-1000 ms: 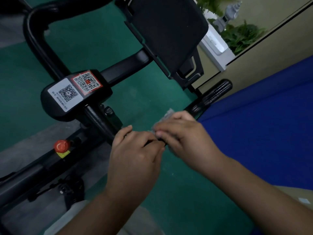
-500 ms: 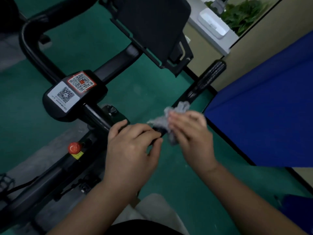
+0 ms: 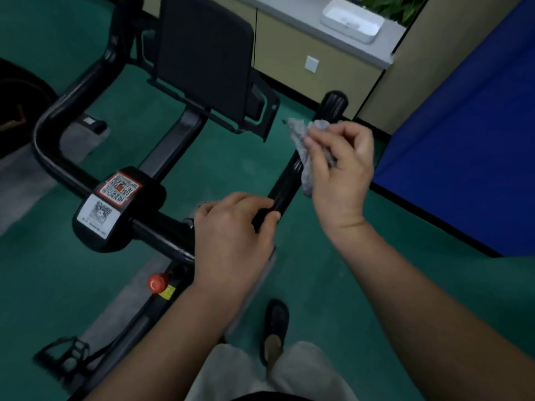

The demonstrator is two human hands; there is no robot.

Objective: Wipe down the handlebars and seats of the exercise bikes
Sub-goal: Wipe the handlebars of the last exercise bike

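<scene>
We had slid the grey cloth (image 3: pixel 304 151) farther up the right handlebar grip (image 3: pixel 292 175), our right hand (image 3: pixel 341 169) pinching it in curled fingers while our left hand (image 3: pixel 234 235) gripped the bar's near end; the far tip likely remained unwiped.

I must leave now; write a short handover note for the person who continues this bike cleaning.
Left hand: grips the bend of the handlebar, steadying it.
Right hand: pinches the grey cloth, held against the right grip.
Done: cannot tell how much of this grip is wiped.
Left: the grip end, left side of the bar, the seats, which are not in view, and the other bikes.
</scene>
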